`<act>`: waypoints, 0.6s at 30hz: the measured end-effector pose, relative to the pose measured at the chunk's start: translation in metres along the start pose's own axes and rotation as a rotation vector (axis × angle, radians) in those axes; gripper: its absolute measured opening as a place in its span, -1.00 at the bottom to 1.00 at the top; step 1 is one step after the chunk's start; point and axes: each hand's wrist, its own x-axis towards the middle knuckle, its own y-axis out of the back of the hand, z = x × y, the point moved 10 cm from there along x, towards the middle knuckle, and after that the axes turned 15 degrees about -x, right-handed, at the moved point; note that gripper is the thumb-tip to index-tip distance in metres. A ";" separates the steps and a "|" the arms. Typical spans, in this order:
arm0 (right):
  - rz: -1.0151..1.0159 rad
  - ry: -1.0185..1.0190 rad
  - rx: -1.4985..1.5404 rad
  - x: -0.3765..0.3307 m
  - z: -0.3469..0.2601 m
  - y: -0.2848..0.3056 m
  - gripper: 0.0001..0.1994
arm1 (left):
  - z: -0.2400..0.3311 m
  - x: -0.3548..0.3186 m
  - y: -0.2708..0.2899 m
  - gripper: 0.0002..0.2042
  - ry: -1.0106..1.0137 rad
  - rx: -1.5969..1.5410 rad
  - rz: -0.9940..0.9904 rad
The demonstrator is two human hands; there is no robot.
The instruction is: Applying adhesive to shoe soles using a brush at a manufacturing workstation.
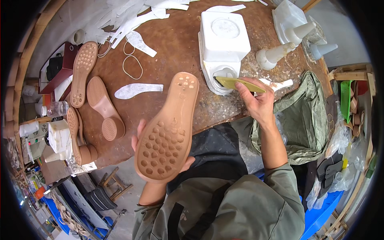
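My left hand (pixel 141 129) grips a tan shoe sole (pixel 166 136) from beneath, its thumb at the right edge. The sole's hollowed face, with several round pits at the wide end, is turned up. My right hand (pixel 258 103) pinches the flat olive-yellow handle of a brush (pixel 235 83). The brush's dark end reaches into the round mouth of a white plastic glue pot (pixel 225 44); how deep it sits is hidden. To the left on the brown table (pixel 168 48) lie more soles, one (pixel 84 74) pitted side up and another (pixel 105 106) with its heel showing.
White cut-out pieces (pixel 139 91) and a rubber band (pixel 132 67) lie on the table. White cone-shaped nozzles (pixel 275 55) stand at the back right. A green plastic bag (pixel 302 120) hangs off the right edge. A clear bottle (pixel 56 109) lies at the left.
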 end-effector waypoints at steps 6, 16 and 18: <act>-0.051 -0.008 -0.024 0.003 0.001 -0.006 -0.86 | -0.003 -0.011 -0.018 -0.19 0.116 0.452 -0.097; -0.155 -0.388 0.429 0.000 0.035 -0.021 -0.85 | -0.019 -0.031 -0.060 -0.03 0.569 -1.859 0.056; -0.146 -0.411 0.487 -0.001 0.035 -0.014 -0.86 | -0.022 -0.033 -0.057 0.00 0.540 -1.825 0.092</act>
